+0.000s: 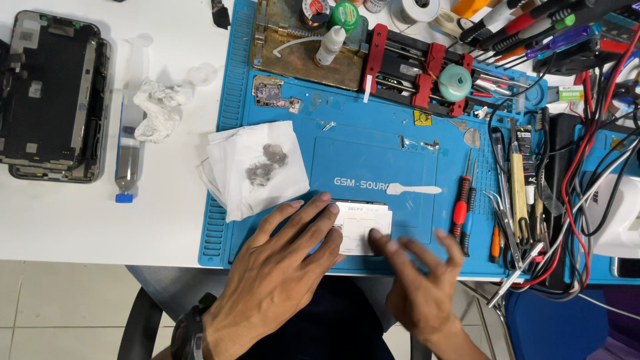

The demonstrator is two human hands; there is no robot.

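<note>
Both hands lay open on the blue work mat [373,153]: the left hand [280,267] pressed flat on a white stencil plate [363,227] at six o'clock, the right hand [417,283] touching the plate's lower right edge with one fingertip.

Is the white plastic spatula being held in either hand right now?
No, the white spatula lies alone on the blue mat, while the left hand and right hand rest on the small white block.

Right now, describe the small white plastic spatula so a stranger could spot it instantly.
Find the large blue silicone work mat covering the desk's middle. On its smooth central panel lies the small white plastic spatula, flat and alone, above the right hand. Unlike the red-handled screwdrivers beside it, it is all white with a flared end.
</note>
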